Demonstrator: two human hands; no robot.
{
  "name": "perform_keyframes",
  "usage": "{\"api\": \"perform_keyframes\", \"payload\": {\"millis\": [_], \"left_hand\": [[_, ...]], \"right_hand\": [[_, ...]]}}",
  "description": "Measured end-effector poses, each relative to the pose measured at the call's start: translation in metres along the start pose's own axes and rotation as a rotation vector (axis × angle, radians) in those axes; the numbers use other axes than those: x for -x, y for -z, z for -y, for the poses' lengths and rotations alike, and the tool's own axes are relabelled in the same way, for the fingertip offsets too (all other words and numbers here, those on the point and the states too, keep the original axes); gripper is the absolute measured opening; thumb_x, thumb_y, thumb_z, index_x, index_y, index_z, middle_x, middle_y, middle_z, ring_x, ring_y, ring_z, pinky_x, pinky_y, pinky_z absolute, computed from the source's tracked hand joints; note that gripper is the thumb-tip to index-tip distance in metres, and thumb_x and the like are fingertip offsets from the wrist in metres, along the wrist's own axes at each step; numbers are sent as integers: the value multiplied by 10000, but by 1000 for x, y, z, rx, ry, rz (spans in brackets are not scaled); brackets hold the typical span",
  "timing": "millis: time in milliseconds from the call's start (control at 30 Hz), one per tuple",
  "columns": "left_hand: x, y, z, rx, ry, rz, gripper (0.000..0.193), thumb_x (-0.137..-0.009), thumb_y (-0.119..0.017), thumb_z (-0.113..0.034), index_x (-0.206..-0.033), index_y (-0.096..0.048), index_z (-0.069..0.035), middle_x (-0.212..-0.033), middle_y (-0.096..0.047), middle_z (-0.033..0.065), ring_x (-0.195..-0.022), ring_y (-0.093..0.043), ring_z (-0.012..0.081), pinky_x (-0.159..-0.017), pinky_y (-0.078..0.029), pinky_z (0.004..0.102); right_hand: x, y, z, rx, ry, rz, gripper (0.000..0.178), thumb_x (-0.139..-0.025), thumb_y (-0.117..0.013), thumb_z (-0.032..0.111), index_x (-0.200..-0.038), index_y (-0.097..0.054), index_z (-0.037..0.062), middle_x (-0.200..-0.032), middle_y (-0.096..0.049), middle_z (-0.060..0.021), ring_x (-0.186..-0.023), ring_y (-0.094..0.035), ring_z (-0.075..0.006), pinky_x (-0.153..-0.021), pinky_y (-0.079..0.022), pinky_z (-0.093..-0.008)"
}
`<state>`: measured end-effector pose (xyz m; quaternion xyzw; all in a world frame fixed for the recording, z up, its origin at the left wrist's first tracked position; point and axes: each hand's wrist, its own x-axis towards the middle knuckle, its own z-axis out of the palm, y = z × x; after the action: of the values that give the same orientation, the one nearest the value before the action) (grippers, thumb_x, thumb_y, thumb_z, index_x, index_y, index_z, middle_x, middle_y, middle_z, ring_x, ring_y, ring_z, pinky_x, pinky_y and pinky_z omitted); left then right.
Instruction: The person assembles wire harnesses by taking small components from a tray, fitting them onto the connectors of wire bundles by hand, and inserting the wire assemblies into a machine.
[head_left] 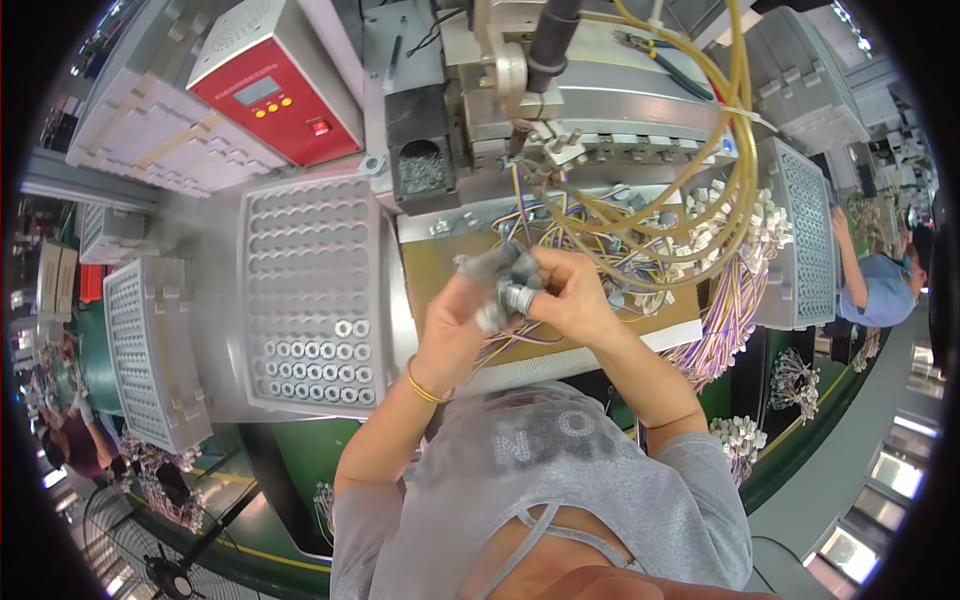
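Note:
My left hand (462,305) and my right hand (568,290) meet over the brown work board (425,270), with grey coverings on some fingertips. The fingers of the left hand are smeared by motion, so their grip does not show. Thumb and fingers of my right hand are closed in a pinch; whatever small piece is between them is hidden. Just beyond the hands lies a tangle of yellow and purple wires (590,235) with white connectors. Left of the board, a pale tray (384,230) has rows of round pockets, its near rows holding ring-shaped metal parts (318,368).
A red control box (325,90) stands at the far left, beside a black bin (420,125) of small metal bits. Yellow hoses (742,150) loop down past a metal fixture (600,115). Pliers (680,75) lie on top. Another person (880,290) works at the right.

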<state>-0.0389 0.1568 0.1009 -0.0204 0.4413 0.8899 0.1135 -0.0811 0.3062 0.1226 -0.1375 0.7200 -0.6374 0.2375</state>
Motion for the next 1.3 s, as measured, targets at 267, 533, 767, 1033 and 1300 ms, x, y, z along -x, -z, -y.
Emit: {"api": "perform_keyframes", "payload": {"millis": [267, 533, 767, 1033, 1300], "left_hand": [[-2, 20, 37, -1609, -261, 401, 475, -601, -718, -189, -1038, -580, -63, -832, -601, 113, -702, -573, 254, -636, -471, 303], [17, 33, -11, -1031, -149, 183, 242, -710, -640, -64, -951, -621, -61, -779, -624, 101, -667, -608, 175, -598, -471, 260], [19, 29, -46, -1198, -291, -111, 208, -681, -622, 15, -882, -643, -32, -662, -567, 66, -488, -457, 128, -466, -365, 238], [25, 14, -41, -1375, -855, -62, 330, -551, -606, 73, -861, -648, -32, -717, -605, 104, -547, -533, 204, -493, -416, 274], [40, 122, -20, -1578, -599, -647, 307, -623, -643, -75, -926, -624, -32, -787, -556, 150, -731, -523, 305, -702, -432, 389]], "right_hand": [[-18, 70, -29, -287, 151, -921, 85, -733, -506, 21, -663, -463, 42, -640, -478, -2, -536, -466, -57, -412, -357, -187], [-36, 67, -31, -333, 131, -912, 111, -751, -471, 78, -665, -497, 13, -636, -526, -55, -376, -478, -132, -327, -392, -229], [-51, 82, -49, -247, 89, -934, 141, -762, -441, 84, -690, -502, -20, -675, -551, -101, -446, -548, -191, -370, -449, -284], [10, 14, -11, 516, 518, -311, 174, -658, -662, 106, -792, -611, 7, -668, -568, -53, -522, -500, -140, -476, -396, -279], [22, 2, -6, 158, 251, -94, 116, -703, -602, 37, -813, -602, 2, -636, -550, -44, -560, -519, -109, -496, -400, -238]]}}
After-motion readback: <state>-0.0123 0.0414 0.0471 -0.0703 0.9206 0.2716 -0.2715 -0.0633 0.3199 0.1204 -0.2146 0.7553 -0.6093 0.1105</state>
